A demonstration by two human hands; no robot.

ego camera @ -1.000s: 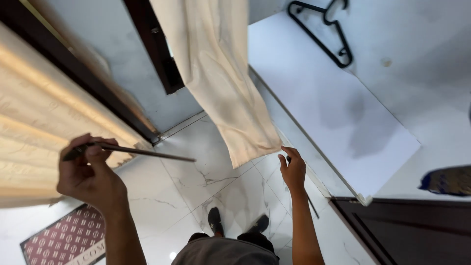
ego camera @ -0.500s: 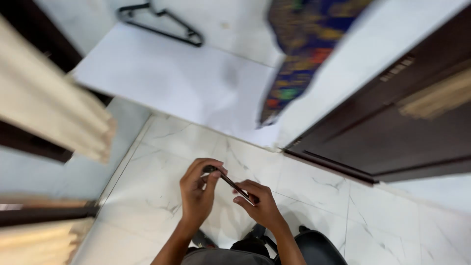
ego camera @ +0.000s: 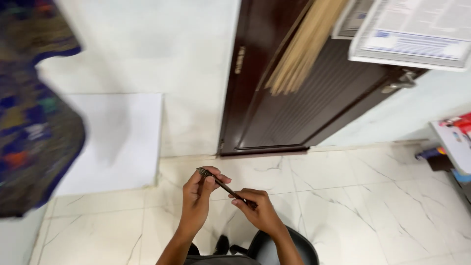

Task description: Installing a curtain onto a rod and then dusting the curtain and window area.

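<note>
Two hands met low in the head view, over a pale marble-tiled floor (ego camera: 373, 196) with grey veining. Largest thing present: dark brown wooden door (ego camera: 294, 98), closed, metal lever handle (ego camera: 400, 81) at its upper right, a cream curtain edge (ego camera: 299, 46) hanging across its top. White wall (ego camera: 162, 44) to the left of it, a white panel (ego camera: 122, 137) leaning at the wall's foot. Blurred dark patterned cloth (ego camera: 34, 122) filled the left edge. Printed paper sheet (ego camera: 417, 34) at upper right; small coloured items at the right edge, too blurred to tell. Black shoes (ego camera: 223, 244) showed below the wrists. Left hand (ego camera: 198, 194) was closed, fingertips pinching the upper end of a thin dark rod (ego camera: 223, 186). Right hand (ego camera: 257, 208) was curled shut around the rod's lower end. Rod ran tilted between both hands, above the floor, in front of the door's base
</note>
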